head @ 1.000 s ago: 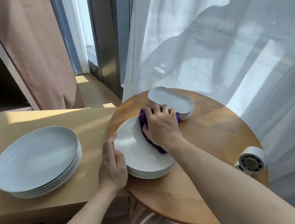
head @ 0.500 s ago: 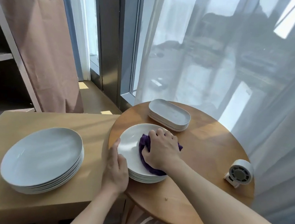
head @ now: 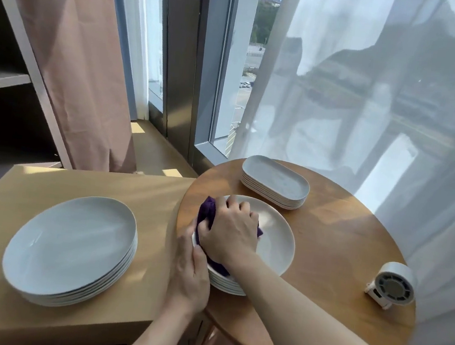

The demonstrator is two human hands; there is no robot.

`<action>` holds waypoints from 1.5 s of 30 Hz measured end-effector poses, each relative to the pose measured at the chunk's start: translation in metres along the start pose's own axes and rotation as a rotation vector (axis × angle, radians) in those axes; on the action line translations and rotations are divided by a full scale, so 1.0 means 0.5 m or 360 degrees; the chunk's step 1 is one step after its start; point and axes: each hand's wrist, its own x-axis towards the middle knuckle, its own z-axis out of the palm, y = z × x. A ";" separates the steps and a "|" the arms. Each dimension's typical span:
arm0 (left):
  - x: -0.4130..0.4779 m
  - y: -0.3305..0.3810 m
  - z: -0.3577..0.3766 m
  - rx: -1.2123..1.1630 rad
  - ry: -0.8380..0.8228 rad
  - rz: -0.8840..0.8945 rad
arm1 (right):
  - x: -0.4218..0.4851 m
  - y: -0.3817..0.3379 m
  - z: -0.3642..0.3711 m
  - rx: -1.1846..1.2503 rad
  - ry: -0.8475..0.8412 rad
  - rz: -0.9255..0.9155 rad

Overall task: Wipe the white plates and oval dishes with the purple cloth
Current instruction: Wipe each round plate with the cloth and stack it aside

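A stack of white round plates (head: 275, 243) sits on the round wooden table (head: 340, 242). My right hand (head: 231, 229) presses the bunched purple cloth (head: 207, 209) onto the left part of the top plate, fingers curled over it. At the stack's near-left rim my left hand (head: 190, 276) holds the plates steady. Behind them stands a stack of white oval dishes (head: 275, 182). A second stack of white round plates (head: 70, 248) rests on the tan rectangular table (head: 49, 180) to the left.
A small white round fan (head: 390, 287) stands near the round table's right edge. Sheer white curtains hang behind and to the right. A brown curtain and dark shelving fill the left background, with a window frame in the middle.
My right hand has swept the purple cloth from the plate's far side and middle over to its left edge. The camera view has tilted up and pulled back.
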 end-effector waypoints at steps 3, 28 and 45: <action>-0.002 0.003 0.004 0.0003 0.0012 0.0019 | 0.008 -0.005 -0.001 -0.0015 0.0073 0.0055; -0.001 0.028 -0.017 0.0204 -0.0177 -0.0221 | -0.018 0.155 -0.063 -0.0357 -0.0240 -0.0036; 0.005 0.049 -0.041 0.0412 -0.0397 -0.0327 | -0.164 0.096 -0.124 0.0732 0.0265 0.0172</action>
